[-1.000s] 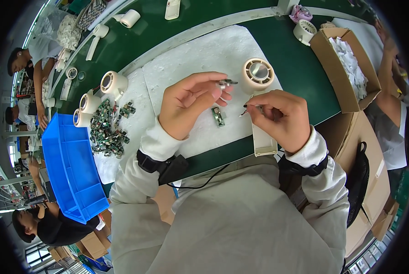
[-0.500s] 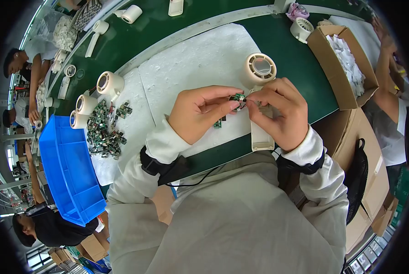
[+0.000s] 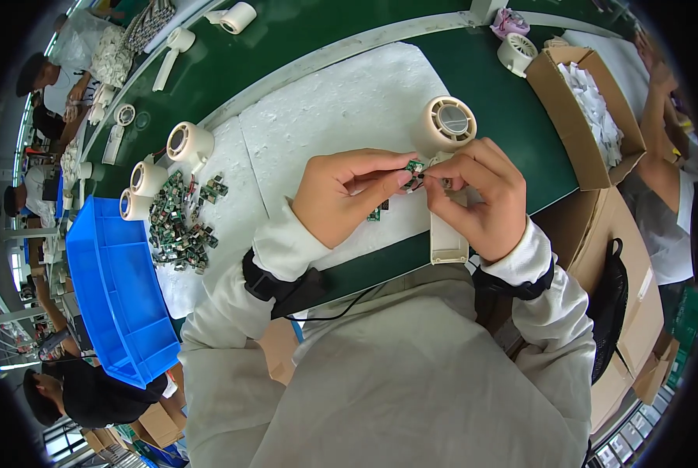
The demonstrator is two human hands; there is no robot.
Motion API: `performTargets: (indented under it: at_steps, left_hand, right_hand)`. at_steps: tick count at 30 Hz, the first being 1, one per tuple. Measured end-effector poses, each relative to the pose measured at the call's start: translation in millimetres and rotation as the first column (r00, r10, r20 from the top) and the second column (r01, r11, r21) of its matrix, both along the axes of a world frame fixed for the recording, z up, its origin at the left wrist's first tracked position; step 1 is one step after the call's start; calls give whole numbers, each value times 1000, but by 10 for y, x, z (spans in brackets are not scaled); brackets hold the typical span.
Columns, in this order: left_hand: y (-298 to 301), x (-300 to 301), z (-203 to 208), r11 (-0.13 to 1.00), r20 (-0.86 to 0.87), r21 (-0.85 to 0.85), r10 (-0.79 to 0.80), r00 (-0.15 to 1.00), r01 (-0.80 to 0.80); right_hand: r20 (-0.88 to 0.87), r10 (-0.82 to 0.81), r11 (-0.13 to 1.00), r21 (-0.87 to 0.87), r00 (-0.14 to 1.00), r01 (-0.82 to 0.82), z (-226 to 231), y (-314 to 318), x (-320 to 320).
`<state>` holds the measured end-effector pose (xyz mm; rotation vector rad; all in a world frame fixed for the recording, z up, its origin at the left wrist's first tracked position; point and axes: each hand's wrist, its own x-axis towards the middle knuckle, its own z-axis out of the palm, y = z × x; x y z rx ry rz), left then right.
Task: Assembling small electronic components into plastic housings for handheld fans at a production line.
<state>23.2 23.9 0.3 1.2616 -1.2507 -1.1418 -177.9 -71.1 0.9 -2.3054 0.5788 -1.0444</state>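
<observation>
Between the thumb and fingers of my left hand [image 3: 333, 195] is a small green circuit board [image 3: 413, 166]. My right hand [image 3: 481, 203] meets it from the other side, its fingertips pinched on thin wires [image 3: 417, 184] at the board's edge; their far ends are hidden. Under and behind my right hand lies a cream fan housing with a round grille [image 3: 452, 120], its handle [image 3: 448, 243] pointing toward me with the hollow side up. Another small green board [image 3: 375, 213] rests on the white foam sheet [image 3: 318, 101], just below my left fingertips.
Left of my hands, a heap of circuit boards [image 3: 179, 226] lies on foam beside several cream housings [image 3: 190, 142] and a blue bin [image 3: 123, 288]. At right stands a cardboard box [image 3: 551, 101] of white pieces. Beyond the metal rail, more housings [image 3: 179, 43] lie on a green belt; co-workers sit at left.
My hands stay together, with the board and right fingertips turned slightly. On the belt beyond the rail, the housings have shifted right, and one at the top has left view. A co-worker's arm at left has moved.
</observation>
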Motion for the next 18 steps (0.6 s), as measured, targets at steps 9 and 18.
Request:
performTargets:
  at_steps: [9, 18]
  left_hand:
    - [-11, -61, -27, 988, 54, -156, -16, 998, 24]
    - [9, -116, 61, 876, 374, -470, 312, 873, -111]
  right_hand:
    - [18, -78, 991, 113, 997, 76, 51, 119, 15]
    - [90, -281, 871, 442, 955, 215, 134, 366, 298]
